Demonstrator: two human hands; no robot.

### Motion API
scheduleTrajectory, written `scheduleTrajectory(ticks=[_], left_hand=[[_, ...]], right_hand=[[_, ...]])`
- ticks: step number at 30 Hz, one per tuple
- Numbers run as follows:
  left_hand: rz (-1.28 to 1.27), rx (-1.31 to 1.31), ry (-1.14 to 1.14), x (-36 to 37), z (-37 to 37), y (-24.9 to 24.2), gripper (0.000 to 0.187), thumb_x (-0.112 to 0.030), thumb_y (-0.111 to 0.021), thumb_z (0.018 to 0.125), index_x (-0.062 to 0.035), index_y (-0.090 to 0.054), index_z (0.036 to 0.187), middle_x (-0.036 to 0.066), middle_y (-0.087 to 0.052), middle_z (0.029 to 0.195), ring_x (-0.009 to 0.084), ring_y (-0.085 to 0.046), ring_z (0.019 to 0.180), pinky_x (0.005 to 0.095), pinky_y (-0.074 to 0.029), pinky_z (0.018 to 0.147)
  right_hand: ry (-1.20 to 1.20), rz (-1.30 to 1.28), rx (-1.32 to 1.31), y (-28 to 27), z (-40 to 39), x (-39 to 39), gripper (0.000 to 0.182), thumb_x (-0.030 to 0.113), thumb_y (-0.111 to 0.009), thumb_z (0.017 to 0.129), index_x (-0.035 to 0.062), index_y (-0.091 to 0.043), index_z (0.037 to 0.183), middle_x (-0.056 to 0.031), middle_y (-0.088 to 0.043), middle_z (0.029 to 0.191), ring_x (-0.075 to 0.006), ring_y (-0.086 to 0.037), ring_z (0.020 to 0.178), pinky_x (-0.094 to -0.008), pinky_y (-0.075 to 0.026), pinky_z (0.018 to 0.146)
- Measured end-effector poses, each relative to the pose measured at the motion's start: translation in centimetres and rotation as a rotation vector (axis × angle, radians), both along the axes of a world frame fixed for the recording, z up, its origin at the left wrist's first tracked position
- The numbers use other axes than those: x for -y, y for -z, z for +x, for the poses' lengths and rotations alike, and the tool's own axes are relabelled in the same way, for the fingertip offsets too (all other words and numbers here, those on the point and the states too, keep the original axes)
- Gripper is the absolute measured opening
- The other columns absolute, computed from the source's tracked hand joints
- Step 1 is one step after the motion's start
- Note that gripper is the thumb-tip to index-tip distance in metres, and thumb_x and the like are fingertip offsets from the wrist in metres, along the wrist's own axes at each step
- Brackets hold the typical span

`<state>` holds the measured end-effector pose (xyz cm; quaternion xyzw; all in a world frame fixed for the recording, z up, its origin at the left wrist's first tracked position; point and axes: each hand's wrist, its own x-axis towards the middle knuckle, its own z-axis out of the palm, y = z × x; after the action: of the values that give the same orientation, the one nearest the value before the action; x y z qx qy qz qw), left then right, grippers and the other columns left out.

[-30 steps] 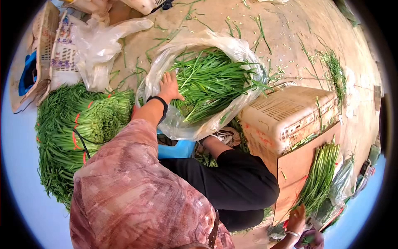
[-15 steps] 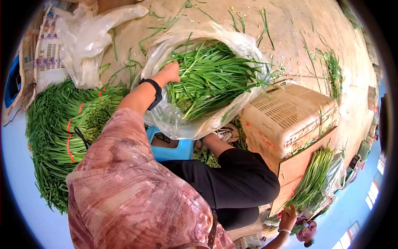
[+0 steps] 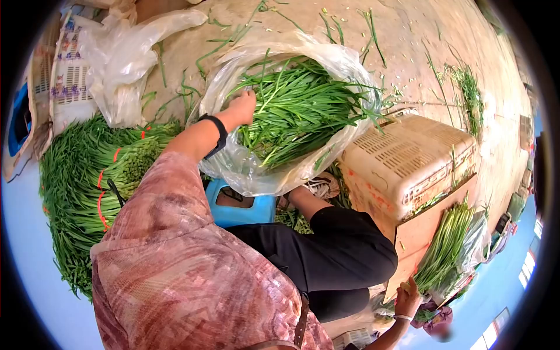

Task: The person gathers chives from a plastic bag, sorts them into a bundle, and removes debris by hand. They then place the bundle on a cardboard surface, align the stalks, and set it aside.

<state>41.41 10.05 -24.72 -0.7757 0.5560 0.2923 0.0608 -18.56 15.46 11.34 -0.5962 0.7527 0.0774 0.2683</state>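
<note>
My left hand (image 3: 242, 107), with a black band on its wrist, has its fingers curled against the near edge of a heap of garlic chives (image 3: 309, 108). The chives fill a clear plastic bag (image 3: 256, 181) whose mouth is folded wide open. Far to the lower right, my right hand (image 3: 407, 298), with a light bracelet, has its fingers drawn together at the lower end of a bunch of garlic chives (image 3: 448, 245). That bunch lies along a cardboard sheet (image 3: 408, 242). Whatever sits between those fingertips is too small to make out.
An upturned beige plastic crate (image 3: 411, 154) stands right of the bag. A blue stool (image 3: 245, 213) is below it. Chives bound with orange bands (image 3: 111, 175) are stacked at left, beneath another plastic bag (image 3: 119, 64). Loose stems litter the floor. Another person (image 3: 434, 321) is at the lower right.
My left hand has shifted slightly along the heap's edge. My right hand has moved slightly up at the stems, its fingers closer together. The view has shifted a little.
</note>
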Motion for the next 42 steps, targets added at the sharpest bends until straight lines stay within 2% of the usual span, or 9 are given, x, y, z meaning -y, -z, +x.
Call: scheduleTrajectory(ticks=[7,12,17,27,36,37,39,41,42], left_hand=[[0.233,-0.094,0.009,2.8,1.1,-3.7,0.047,-0.009,-0.068,0.063,0.0048,-0.051,0.104,0.023,-0.058,0.103,0.0376,-0.058,0.094,0.0420,-0.049,0.079],[0.432,-0.868,-0.028,2.8,3.7,1.3,0.102,-0.044,-0.080,0.057,0.0073,-0.032,0.132,0.024,-0.040,0.133,0.0280,-0.037,0.125,0.0357,-0.029,0.102],[0.353,-0.644,-0.553,3.8,2.5,1.3,0.090,-0.051,-0.074,0.062,0.0059,-0.043,0.125,0.023,-0.047,0.127,0.0298,-0.043,0.120,0.0380,-0.038,0.095],[-0.094,-0.399,0.457,0.7,6.0,4.8,0.028,-0.014,-0.047,0.077,0.0086,-0.055,0.092,0.032,-0.056,0.083,0.0447,-0.055,0.080,0.0466,-0.044,0.071],[0.063,-0.649,-0.094,-1.1,2.7,0.2,0.045,-0.033,-0.048,0.086,0.0025,-0.055,0.113,0.016,-0.055,0.118,0.0265,-0.049,0.111,0.0372,-0.037,0.096],[0.252,-1.490,-0.407,-1.9,5.3,8.7,0.038,-0.021,-0.036,0.093,-0.0006,-0.051,0.120,0.013,-0.047,0.130,0.0260,-0.041,0.121,0.0363,-0.031,0.105],[0.244,-0.815,0.551,0.1,5.0,10.1,0.041,-0.019,-0.038,0.092,-0.0012,-0.042,0.128,0.014,-0.045,0.131,0.0261,-0.040,0.122,0.0412,-0.030,0.105],[-0.059,-0.729,0.204,0.5,3.7,12.6,0.078,-0.024,-0.078,0.062,0.0009,-0.041,0.127,0.019,-0.048,0.125,0.0314,-0.050,0.111,0.0402,-0.036,0.099],[-0.235,0.013,0.287,0.0,6.1,19.9,0.084,-0.019,-0.080,0.058,0.0050,-0.038,0.126,0.026,-0.048,0.121,0.0354,-0.051,0.107,0.0415,-0.041,0.095]], right_hand=[[-0.004,-0.046,0.048,0.8,-1.7,-0.7,0.046,-0.002,-0.057,0.076,0.0001,-0.050,0.121,-0.0109,-0.063,0.088,-0.0133,-0.058,0.073,-0.0245,-0.048,0.065],[0.052,0.022,0.088,1.1,-0.5,-0.7,0.046,-0.004,-0.056,0.076,0.0000,-0.049,0.122,-0.0097,-0.062,0.088,-0.0113,-0.057,0.072,-0.0227,-0.047,0.063],[0.057,0.023,0.132,2.1,-1.4,-1.5,0.046,-0.004,-0.056,0.076,-0.0006,-0.048,0.121,-0.0096,-0.061,0.089,-0.0110,-0.057,0.072,-0.0223,-0.047,0.063],[0.138,0.111,0.082,3.4,-2.1,-3.1,0.045,-0.004,-0.057,0.076,-0.0020,-0.049,0.120,-0.0113,-0.063,0.089,-0.0127,-0.059,0.075,-0.0247,-0.049,0.065],[0.062,0.109,-0.089,2.6,1.2,-2.1,0.045,0.000,-0.050,0.076,0.0000,-0.050,0.121,-0.0072,-0.055,0.067,-0.0137,-0.054,0.063,-0.0294,-0.047,0.061],[0.162,0.187,-0.136,1.4,3.8,-1.0,0.045,-0.001,-0.048,0.077,0.0036,-0.050,0.122,-0.0114,-0.058,0.072,-0.0147,-0.054,0.064,-0.0311,-0.047,0.059],[0.117,0.149,-0.094,6.6,-4.0,-4.4,0.040,0.007,-0.051,0.080,0.0061,-0.052,0.120,-0.0217,-0.062,0.090,-0.0312,-0.060,0.077,-0.0397,-0.049,0.070],[0.061,0.032,-0.042,2.2,1.6,-2.6,0.036,0.017,-0.057,0.080,0.0051,-0.054,0.115,-0.0220,-0.062,0.092,-0.0366,-0.060,0.085,-0.0418,-0.047,0.077],[0.034,0.022,-0.083,1.0,2.3,-2.5,0.038,0.019,-0.059,0.079,0.0043,-0.054,0.113,-0.0221,-0.062,0.090,-0.0377,-0.059,0.086,-0.0424,-0.047,0.077]])
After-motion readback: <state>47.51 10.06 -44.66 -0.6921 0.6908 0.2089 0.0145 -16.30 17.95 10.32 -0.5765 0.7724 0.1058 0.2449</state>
